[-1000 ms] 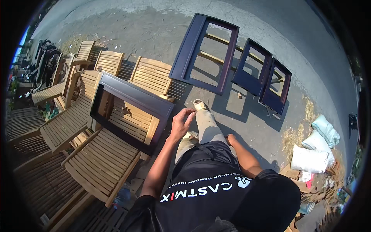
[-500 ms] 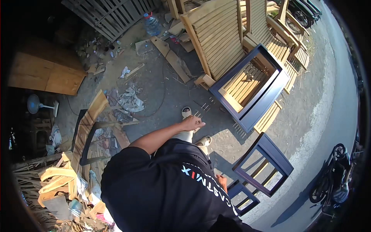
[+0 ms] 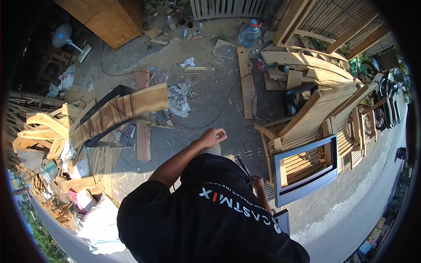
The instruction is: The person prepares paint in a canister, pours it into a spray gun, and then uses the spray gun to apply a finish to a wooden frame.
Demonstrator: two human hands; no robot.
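My left hand [image 3: 213,136] hangs in front of my body, its fingers loosely curled in with nothing seen in them. Lower and further right, my right hand [image 3: 258,180] is partly hidden by my shirt, its fingers closed. A slim black thing [image 3: 242,164] runs up to it, too small to name. Nearest to that hand is a dark-painted wooden frame [image 3: 307,192] with an open middle, leaning on a slatted wooden bench [image 3: 300,168]. Part of another dark frame [image 3: 283,220] shows beside my right arm.
A curved plank [image 3: 125,107] lies over dark wooden pieces at the left, beside scrap wood [image 3: 48,129]. Rags [image 3: 180,98], a hose [image 3: 201,127] and a long board [image 3: 247,83] lie on the ground. Further off are a water jug [image 3: 250,34], a fan [image 3: 62,36] and a parked motorbike [image 3: 388,101].
My view has turned left, so the bench and dark frames have swung toward the right. The curved plank and scrap wood show more fully. My left hand stays curled.
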